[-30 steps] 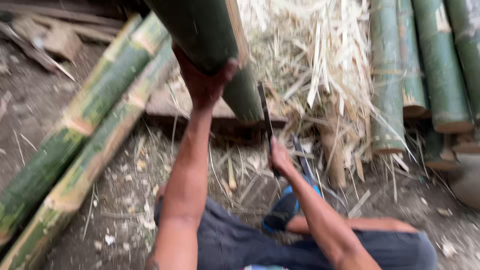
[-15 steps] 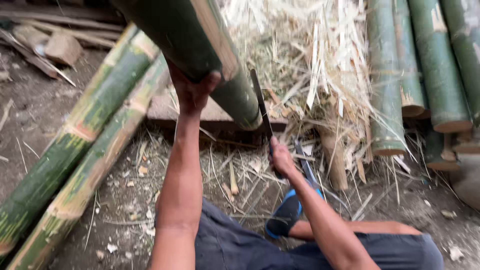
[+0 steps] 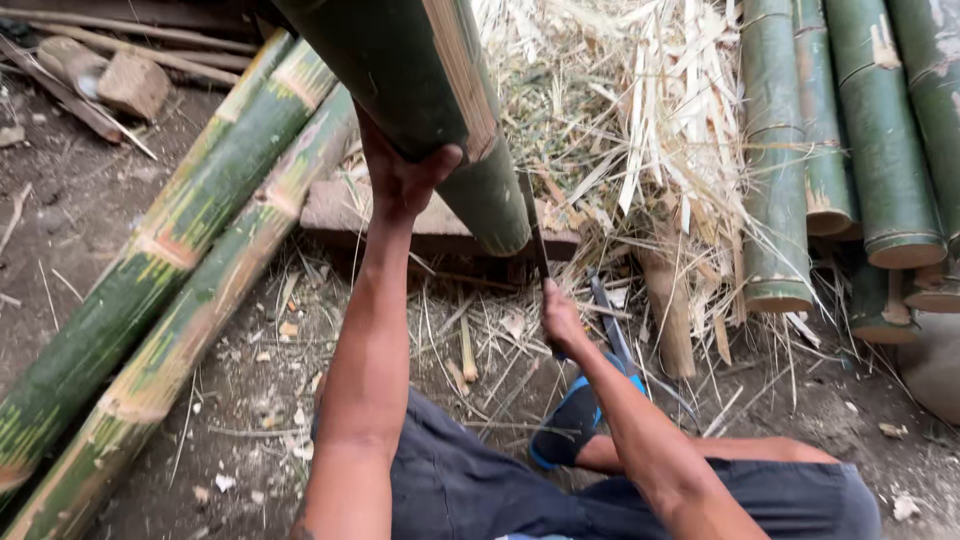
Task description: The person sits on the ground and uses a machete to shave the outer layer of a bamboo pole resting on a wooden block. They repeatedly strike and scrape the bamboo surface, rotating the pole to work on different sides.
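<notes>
Beneath the head camera, the one view on record, a thick green bamboo section (image 3: 400, 80) slants down from the upper frame, its lower end resting on a flat wooden block (image 3: 440, 225). Left hand (image 3: 400, 180) is pressed up against the underside of this bamboo section, fingers wrapped partway around it, bearing its weight. Right hand (image 3: 562, 322) sits just below and right of the block, fist closed around the handle of a long dark blade (image 3: 535, 235). The blade stands nearly upright, its upper part lying against the right edge of the bamboo's lower end.

Left of the block, two long green bamboo poles (image 3: 170, 270) lie side by side on the dirt. Behind the block is a heap of pale bamboo shavings (image 3: 640, 130). Right of that heap, several cut bamboo lengths (image 3: 830, 130) stand close together. Below the block, the person's dark trousers (image 3: 480, 490) and a blue-edged shoe (image 3: 572, 425) are visible.
</notes>
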